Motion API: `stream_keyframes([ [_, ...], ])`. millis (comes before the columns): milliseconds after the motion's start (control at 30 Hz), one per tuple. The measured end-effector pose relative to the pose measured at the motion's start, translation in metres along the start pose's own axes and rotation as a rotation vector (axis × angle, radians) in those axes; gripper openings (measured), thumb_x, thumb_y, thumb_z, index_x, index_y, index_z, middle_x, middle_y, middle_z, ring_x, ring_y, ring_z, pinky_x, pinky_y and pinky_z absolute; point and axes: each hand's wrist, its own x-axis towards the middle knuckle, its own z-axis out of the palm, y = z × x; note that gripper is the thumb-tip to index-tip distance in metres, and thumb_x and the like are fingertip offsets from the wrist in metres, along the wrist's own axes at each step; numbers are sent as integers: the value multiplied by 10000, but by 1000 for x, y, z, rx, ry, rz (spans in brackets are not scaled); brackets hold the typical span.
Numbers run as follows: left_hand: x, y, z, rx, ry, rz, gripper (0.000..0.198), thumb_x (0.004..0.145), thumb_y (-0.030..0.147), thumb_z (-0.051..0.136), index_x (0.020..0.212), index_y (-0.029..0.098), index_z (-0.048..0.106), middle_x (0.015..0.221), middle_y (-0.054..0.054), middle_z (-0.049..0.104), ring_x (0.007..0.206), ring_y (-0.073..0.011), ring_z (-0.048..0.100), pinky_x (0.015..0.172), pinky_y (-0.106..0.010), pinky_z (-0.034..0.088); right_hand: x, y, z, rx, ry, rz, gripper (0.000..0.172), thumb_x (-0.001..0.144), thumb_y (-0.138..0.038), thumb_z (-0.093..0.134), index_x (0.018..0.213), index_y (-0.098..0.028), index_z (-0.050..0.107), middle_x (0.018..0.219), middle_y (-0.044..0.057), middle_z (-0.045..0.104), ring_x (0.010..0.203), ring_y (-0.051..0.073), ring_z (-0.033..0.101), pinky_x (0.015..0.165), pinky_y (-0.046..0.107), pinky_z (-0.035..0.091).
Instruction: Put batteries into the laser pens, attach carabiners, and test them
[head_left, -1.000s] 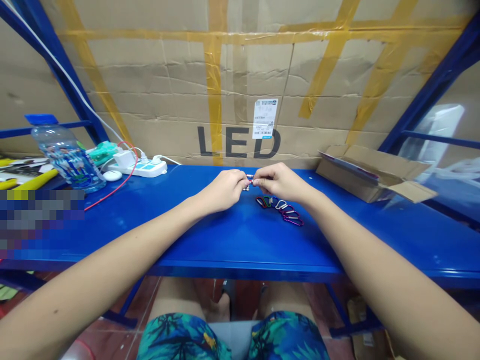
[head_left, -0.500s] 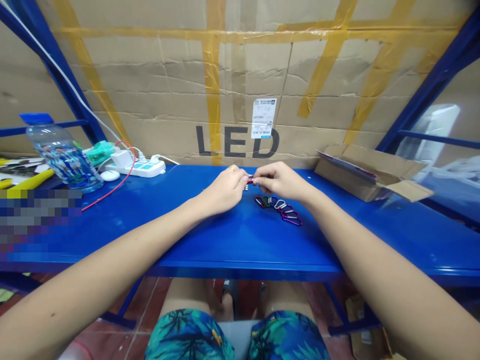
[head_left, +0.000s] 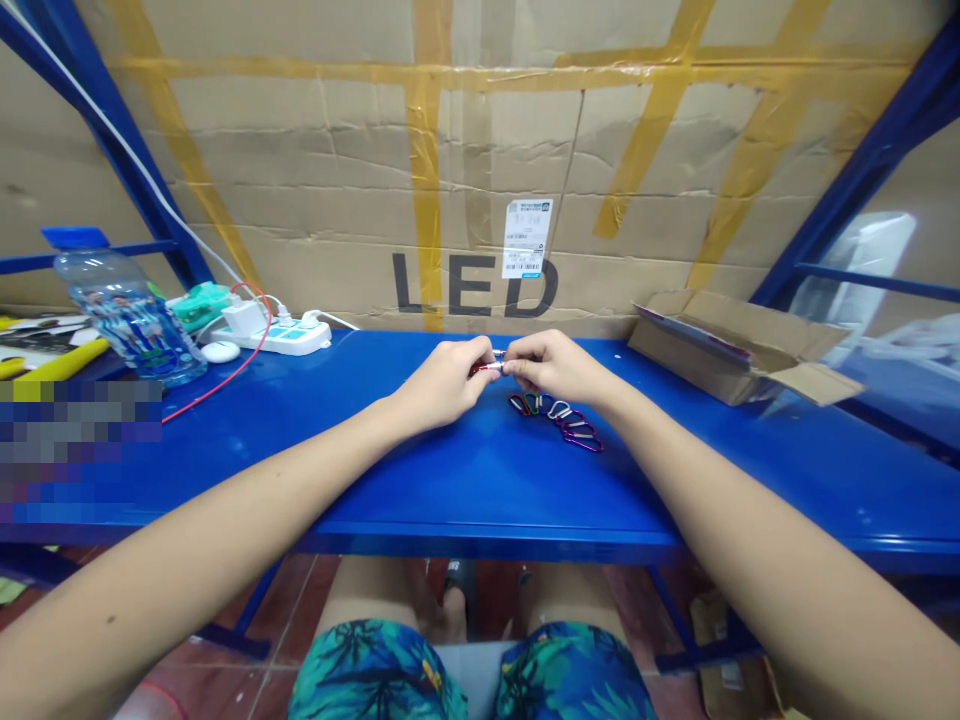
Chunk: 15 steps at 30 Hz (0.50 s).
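My left hand (head_left: 439,385) is closed around a small red carabiner (head_left: 486,367) with a silver part, held just above the far half of the table. My right hand (head_left: 556,367) pinches the silver end of that carabiner between thumb and fingers. Fingers hide much of it, and the small metal bits between the two hands are too small to make out. Below my right hand, a curved row of carabiners (head_left: 579,429) in red, green, silver and purple lies on the blue table (head_left: 450,480).
At the left stand a water bottle (head_left: 124,310) with a blue cap and a white power strip (head_left: 289,337) with plugs and a red cable (head_left: 225,385). An open cardboard box (head_left: 705,355) sits at the right. Behind rises a large taped carton (head_left: 322,200).
The red carabiner has shifted left into my left hand's grip, with its silver part now showing. My right fingers have moved slightly left and down onto its end.
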Motion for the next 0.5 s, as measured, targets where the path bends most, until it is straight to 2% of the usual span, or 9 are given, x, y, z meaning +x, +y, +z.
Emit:
stream_keyframes([
  [133,-1,-1,0,27,41,102,142,902,155,565,777,180,505,751,-13,614,670,-141,536,639,-267,384,-1,-3,-1,82,-24,6,269,848,-316,578,629,-160,566,479,-30,518,464,94,435,505,245,325],
  [267,-4,-3,0,101,33,202,115,935,156,505,823,181,519,835,-49,630,764,-171,570,697,-288,427,-1,-5,-2,159,-51,33,268,846,-314,594,629,-160,560,451,-43,491,427,83,409,473,239,319],
  [500,-5,-3,-2,227,13,281,183,981,163,394,840,183,509,841,-69,602,754,-177,549,693,-297,434,0,0,-2,392,-105,99,256,819,-331,659,652,-158,573,429,-47,486,382,84,401,425,235,301],
])
